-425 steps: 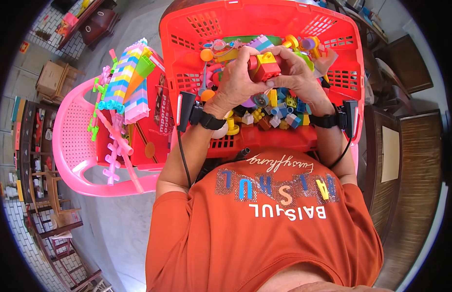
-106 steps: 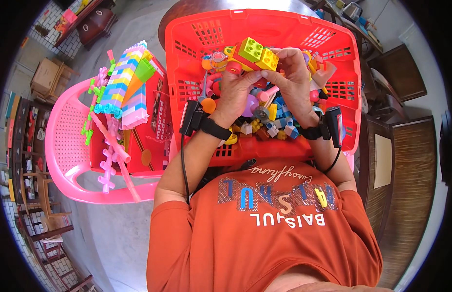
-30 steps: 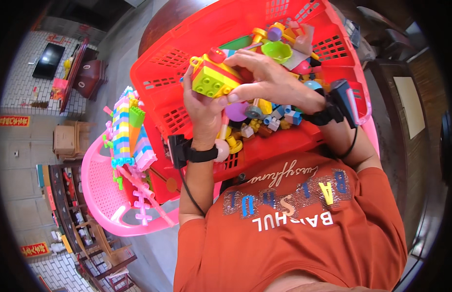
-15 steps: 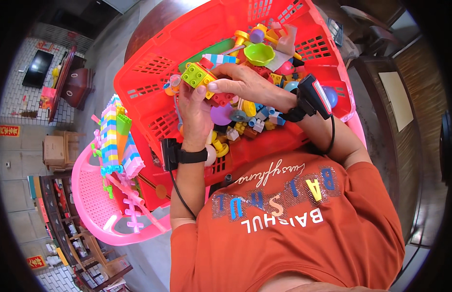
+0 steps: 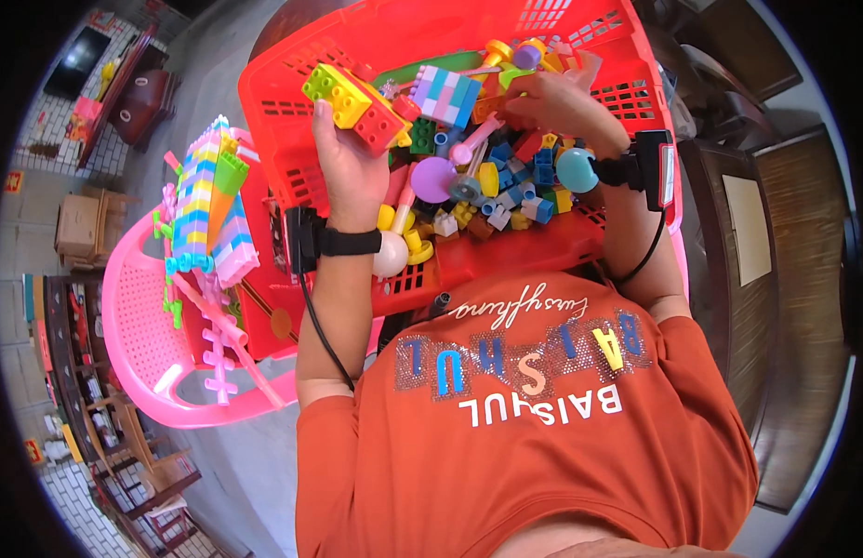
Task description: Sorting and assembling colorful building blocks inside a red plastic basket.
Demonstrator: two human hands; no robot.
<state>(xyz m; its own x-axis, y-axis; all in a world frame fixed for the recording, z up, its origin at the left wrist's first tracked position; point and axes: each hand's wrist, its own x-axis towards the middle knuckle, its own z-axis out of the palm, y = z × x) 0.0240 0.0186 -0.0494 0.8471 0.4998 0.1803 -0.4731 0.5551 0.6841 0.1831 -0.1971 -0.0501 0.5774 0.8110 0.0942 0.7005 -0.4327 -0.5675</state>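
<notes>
Inside one red basket (image 5: 292,102), two hands (image 5: 352,172)

I wear an orange long-sleeved shirt (image 5: 534,437) with both sleeves pushed up above the elbows, and across its chest run a line of pale script, a row of sparkly multicoloured letters and a row of plain white ones. On my left wrist sits a black strap with a small black box (image 5: 306,240), a thin black cable trailing down the forearm. My right wrist carries a matching black device (image 5: 657,169) with its own cable.
</notes>
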